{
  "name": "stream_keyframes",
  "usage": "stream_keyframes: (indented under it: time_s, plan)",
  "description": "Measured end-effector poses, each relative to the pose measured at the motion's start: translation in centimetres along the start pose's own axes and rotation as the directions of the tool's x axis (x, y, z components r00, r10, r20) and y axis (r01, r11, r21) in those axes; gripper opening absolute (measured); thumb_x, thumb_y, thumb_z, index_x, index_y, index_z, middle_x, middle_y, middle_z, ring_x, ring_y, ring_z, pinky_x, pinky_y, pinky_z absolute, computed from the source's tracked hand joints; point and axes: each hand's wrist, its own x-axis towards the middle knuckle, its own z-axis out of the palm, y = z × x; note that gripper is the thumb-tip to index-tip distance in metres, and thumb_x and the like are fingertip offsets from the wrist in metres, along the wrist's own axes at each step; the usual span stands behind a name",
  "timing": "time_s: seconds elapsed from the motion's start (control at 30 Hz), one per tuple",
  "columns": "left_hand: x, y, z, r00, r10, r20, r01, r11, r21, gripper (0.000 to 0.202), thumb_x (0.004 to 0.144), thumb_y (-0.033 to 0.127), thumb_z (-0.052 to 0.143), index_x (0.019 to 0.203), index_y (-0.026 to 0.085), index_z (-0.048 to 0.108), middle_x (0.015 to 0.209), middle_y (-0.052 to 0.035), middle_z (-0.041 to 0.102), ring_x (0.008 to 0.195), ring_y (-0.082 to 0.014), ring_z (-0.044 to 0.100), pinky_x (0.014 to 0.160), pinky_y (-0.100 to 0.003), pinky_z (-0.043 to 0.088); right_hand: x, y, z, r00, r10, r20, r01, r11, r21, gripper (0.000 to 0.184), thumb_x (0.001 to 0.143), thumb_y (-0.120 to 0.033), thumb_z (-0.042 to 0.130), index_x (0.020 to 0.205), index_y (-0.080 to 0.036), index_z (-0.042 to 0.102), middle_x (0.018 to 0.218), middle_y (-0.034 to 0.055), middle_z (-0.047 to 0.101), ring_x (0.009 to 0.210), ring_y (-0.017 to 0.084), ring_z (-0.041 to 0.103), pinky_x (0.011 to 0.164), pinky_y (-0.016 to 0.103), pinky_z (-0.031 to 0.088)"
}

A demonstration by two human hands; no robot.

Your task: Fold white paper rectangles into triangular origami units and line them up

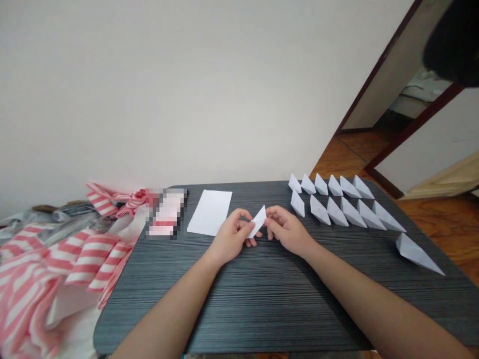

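Between my hands, above the middle of the dark table (239,299), is a small piece of folded white paper (258,222). My left hand (232,234) pinches its lower left part, thumb on top and fingers beneath. At its upper right edge, my right hand (287,229) has thumb and fingertips closed on the paper's tip. Just left of my left hand lies a stack of white paper sheets (210,212). To the right stand several folded paper shapes (320,209) with pointed ends, set in two rows. One more folded paper shape (417,253) sits apart, nearer the right edge.
A blurred-out phone-like item (166,213) lies at the table's back left. Red-and-white striped cloth (92,257) is heaped beside the left edge. A white wall (209,94) rises behind the table, with a wooden floor (344,157) and doorway to the right.
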Motion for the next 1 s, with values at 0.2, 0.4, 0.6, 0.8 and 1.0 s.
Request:
stream_keyframes:
  time_s: [0.2, 0.4, 0.6, 0.8, 1.0]
  plan:
    - [-0.1, -0.1, 0.0, 1.000, 0.012, 0.008, -0.012, 0.999, 0.033, 0.025, 0.086, 0.042, 0.045, 0.093, 0.019, 0.044, 0.068, -0.0004, 0.063, 0.055, -0.0116, 0.060, 0.053, -0.023, 0.047, -0.2, -0.1, -0.1, 0.999, -0.006, 0.036, 0.009, 0.996, -0.084, 0.016, 0.089, -0.033, 0.047, 0.087, -0.018, 0.053, 0.074, 0.0009, 0.061, 0.053, 0.010, 0.053, 0.053, 0.023, 0.044]
    - [-0.2, -0.3, 0.2, 0.999, 0.029, -0.034, -0.024, 0.991, 0.132, 0.026, 0.083, 0.040, 0.048, 0.090, 0.017, 0.055, 0.079, -0.0036, 0.062, 0.072, -0.0150, 0.062, 0.060, -0.025, 0.050, -0.1, 0.1, -0.2, 1.000, -0.012, 0.003, 0.012, 0.996, -0.092, 0.015, 0.087, -0.033, 0.049, 0.085, -0.019, 0.052, 0.068, -0.0012, 0.058, 0.051, 0.010, 0.053, 0.053, 0.023, 0.044]
    - [-0.4, 0.0, -0.1, 0.991, 0.111, -0.076, -0.078, 0.932, 0.354, 0.025, 0.086, 0.036, 0.043, 0.088, 0.016, 0.059, 0.074, -0.0024, 0.061, 0.067, -0.0134, 0.058, 0.063, -0.024, 0.046, -0.3, -0.5, -0.2, 0.998, -0.028, 0.052, 0.033, 0.995, -0.094, 0.016, 0.089, -0.029, 0.045, 0.083, -0.019, 0.055, 0.065, -0.0017, 0.057, 0.052, 0.010, 0.053, 0.054, 0.023, 0.043]
    - [-0.5, 0.6, -0.3, 0.978, 0.186, -0.095, -0.118, 0.868, 0.482, 0.025, 0.088, 0.032, 0.041, 0.086, 0.017, 0.060, 0.073, -0.0019, 0.061, 0.067, -0.0135, 0.054, 0.064, -0.024, 0.041, -0.3, -0.8, -0.1, 0.994, -0.060, 0.089, 0.068, 0.994, -0.091, 0.011, 0.088, -0.025, 0.047, 0.089, -0.019, 0.057, 0.071, -0.0008, 0.057, 0.054, 0.010, 0.053, 0.056, 0.023, 0.044]
    - [-0.4, 0.3, -0.1, 0.992, 0.116, -0.057, -0.089, 0.934, 0.346, 0.026, 0.089, 0.035, 0.039, 0.089, 0.017, 0.057, 0.072, -0.0022, 0.063, 0.065, -0.0136, 0.057, 0.064, -0.025, 0.044, -0.3, -1.4, 0.0, 0.991, -0.084, 0.108, 0.101, 0.981, -0.164, 0.013, 0.088, -0.024, 0.048, 0.089, -0.019, 0.059, 0.073, 0.0001, 0.059, 0.054, 0.010, 0.053, 0.056, 0.023, 0.044]
